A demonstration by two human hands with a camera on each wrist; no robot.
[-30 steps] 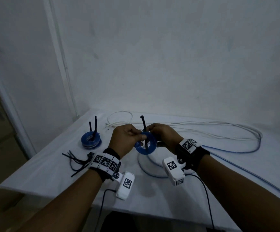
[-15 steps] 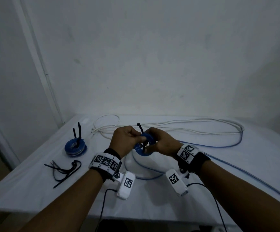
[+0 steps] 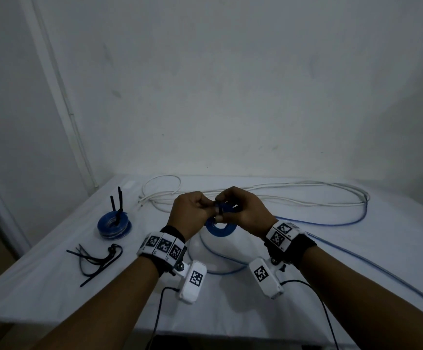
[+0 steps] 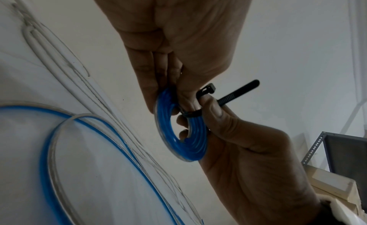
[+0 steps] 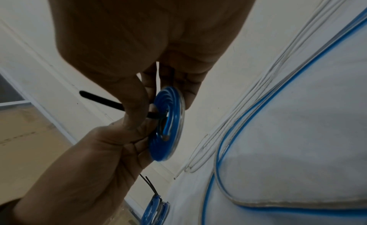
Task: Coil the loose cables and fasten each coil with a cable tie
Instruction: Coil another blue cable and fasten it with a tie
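Above the table's middle, both hands hold a small blue coil [image 3: 220, 227] upright. A black cable tie [image 3: 220, 210] wraps round its upper strands. My left hand [image 3: 205, 209] pinches the coil [image 4: 184, 134] near the tie's head. The thumb of my right hand [image 3: 230, 210] presses on the tie's strap [image 4: 234, 95], with its fingers behind the coil [image 5: 170, 126]. The tie's free tail [image 5: 103, 99] sticks out sideways past that thumb. A loose blue cable [image 3: 220, 263] runs from the coil in a loop on the table.
A tied blue coil [image 3: 114, 223] with two upright tie tails lies at the left. Several spare black ties [image 3: 94, 258] lie nearer the front left edge. A long white cable [image 3: 255, 195] sprawls across the back. The blue cable [image 3: 331, 246] trails off right over the white table [image 3: 53, 311].
The tie's tail stood upright above the coil; it now barely shows above the hands. Both hands have closed in tighter over the coil's top. The head view has shifted.
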